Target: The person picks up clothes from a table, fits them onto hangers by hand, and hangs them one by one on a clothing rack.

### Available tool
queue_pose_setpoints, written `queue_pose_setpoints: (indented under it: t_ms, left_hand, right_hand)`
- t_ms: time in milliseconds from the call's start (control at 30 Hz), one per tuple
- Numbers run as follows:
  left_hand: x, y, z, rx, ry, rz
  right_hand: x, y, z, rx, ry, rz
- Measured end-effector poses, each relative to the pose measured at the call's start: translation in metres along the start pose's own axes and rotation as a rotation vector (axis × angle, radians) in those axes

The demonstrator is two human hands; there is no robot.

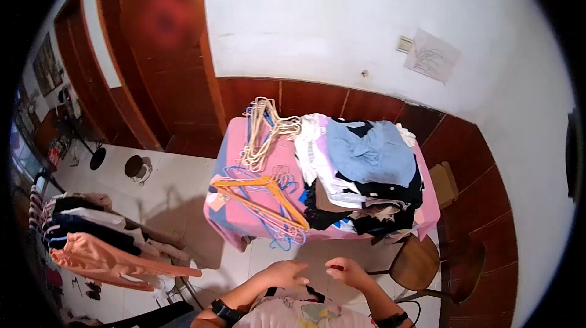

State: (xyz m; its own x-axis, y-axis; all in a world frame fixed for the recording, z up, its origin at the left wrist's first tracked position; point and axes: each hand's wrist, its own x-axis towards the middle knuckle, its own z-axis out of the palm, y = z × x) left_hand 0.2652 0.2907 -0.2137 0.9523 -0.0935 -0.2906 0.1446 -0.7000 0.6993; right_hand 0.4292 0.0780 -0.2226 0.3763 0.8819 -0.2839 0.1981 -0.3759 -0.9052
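Observation:
My left hand (287, 273) is in front of my body at the bottom middle, fingers stretched out and apart from the thumb, holding nothing that I can see. Close by on the right, my right hand (348, 272) has its fingers curled in; a small dark red patch shows at the fingertips, too small to name. Beyond both hands stands a table with a pink cloth (235, 145). An orange hanger (287, 200) lies over blue and pink hangers (250, 191) at its near left. Cream hangers (262, 136) are heaped behind them. Piled clothes, a light blue garment (372, 151) on top, cover the right side.
A rack of hanging clothes, with a peach garment (101, 258) in front, stands at the left. A brown chair (415, 261) is by the table's near right corner. A cardboard box (444, 184) sits between table and wall. A round stool (134, 166) stands near the doors.

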Motion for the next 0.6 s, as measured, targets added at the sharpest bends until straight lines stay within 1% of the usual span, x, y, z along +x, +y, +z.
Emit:
queue_pose_setpoints:
  t_ms: [33, 167, 233, 267, 367, 433, 467, 500, 533, 567, 600]
  left_hand:
    - [0.012, 0.006, -0.006, -0.016, -0.051, 0.002]
    - [0.074, -0.001, -0.030, 0.114, -0.075, 0.065]
    - [0.107, -0.004, -0.047, 0.145, 0.089, 0.145]
    - [0.123, -0.002, -0.057, 0.144, 0.068, 0.159]
    - [0.178, 0.011, -0.089, 0.043, 0.331, 0.195]
    - [0.212, 0.023, -0.109, 0.025, 0.352, 0.152]
    - [0.226, 0.029, -0.117, 0.035, 0.402, 0.167]
    - [0.249, 0.027, -0.118, 0.067, 0.560, 0.276]
    - [0.265, 0.027, -0.121, 0.049, 0.576, 0.256]
    - [0.278, 0.032, -0.126, 0.034, 0.593, 0.231]
    - [0.292, 0.034, -0.127, 0.066, 0.621, 0.222]
  right_hand:
    - [-0.001, 0.005, -0.008, 0.072, 0.059, 0.096]
    - [0.005, 0.010, -0.035, -0.013, 0.140, 0.086]
    - [0.010, 0.021, -0.041, 0.252, 0.110, 0.185]
    - [0.013, 0.022, -0.046, 0.263, 0.129, 0.198]
    - [0.018, 0.024, -0.072, 0.249, 0.148, 0.295]
    - [0.025, 0.030, -0.093, 0.240, 0.205, 0.294]
    - [0.030, 0.032, -0.105, 0.237, 0.223, 0.299]
    - [0.033, 0.034, -0.116, 0.184, 0.259, 0.265]
    - [0.035, 0.038, -0.122, 0.135, 0.290, 0.234]
    - [0.037, 0.036, -0.129, 0.141, 0.295, 0.240]
    - [0.042, 0.028, -0.139, 0.125, 0.348, 0.251]
